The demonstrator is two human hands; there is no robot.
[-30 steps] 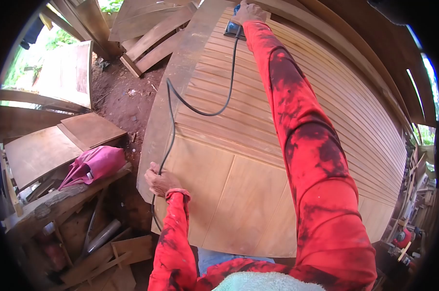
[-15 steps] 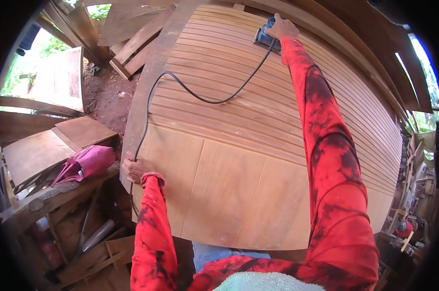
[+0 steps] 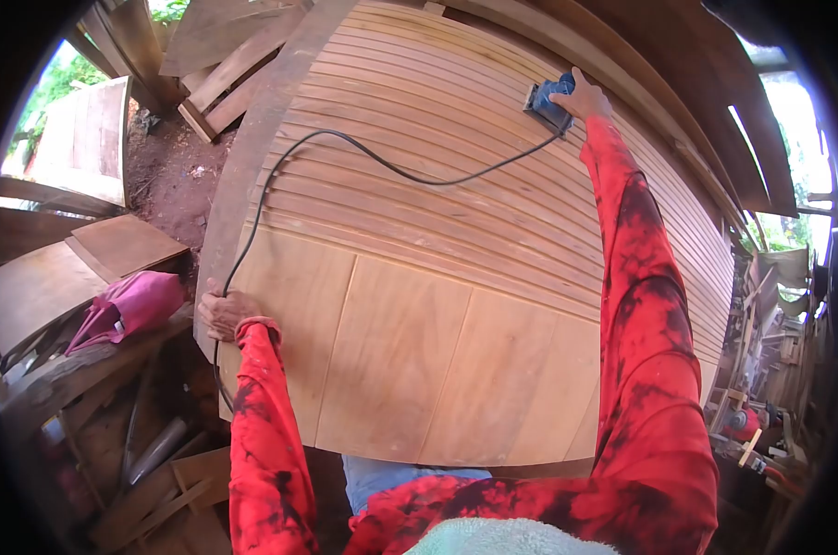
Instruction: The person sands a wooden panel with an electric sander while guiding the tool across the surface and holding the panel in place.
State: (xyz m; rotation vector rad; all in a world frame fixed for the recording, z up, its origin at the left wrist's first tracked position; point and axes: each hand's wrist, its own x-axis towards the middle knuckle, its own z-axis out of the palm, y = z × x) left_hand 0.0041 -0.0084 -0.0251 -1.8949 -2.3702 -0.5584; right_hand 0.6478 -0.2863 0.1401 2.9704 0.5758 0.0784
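Observation:
My right hand (image 3: 585,98) is closed around a blue electric sander (image 3: 552,102), which sits flat on the grooved part of a large wooden panel (image 3: 396,361). From the sander a black power cord (image 3: 396,168) curves across the grooves to the panel's left edge. There my left hand (image 3: 227,313) is closed on the cord, resting against the edge; its fingertips are partly hidden. Parallel grooves run over the far part of the panel, while the near part has smooth, wide boards.
A pink bag (image 3: 140,303) lies on a timber ledge at left, beside thin wooden sheets (image 3: 49,273). Planks (image 3: 239,69) lean at the back left. Wood scraps and a red tool (image 3: 741,424) lie at right. Long boards (image 3: 659,83) run behind the panel.
My right hand has slid the sander to the right along the grooves, stretching the cord's curve flatter. The whole view has shifted a little; my left hand stays at the panel's left edge.

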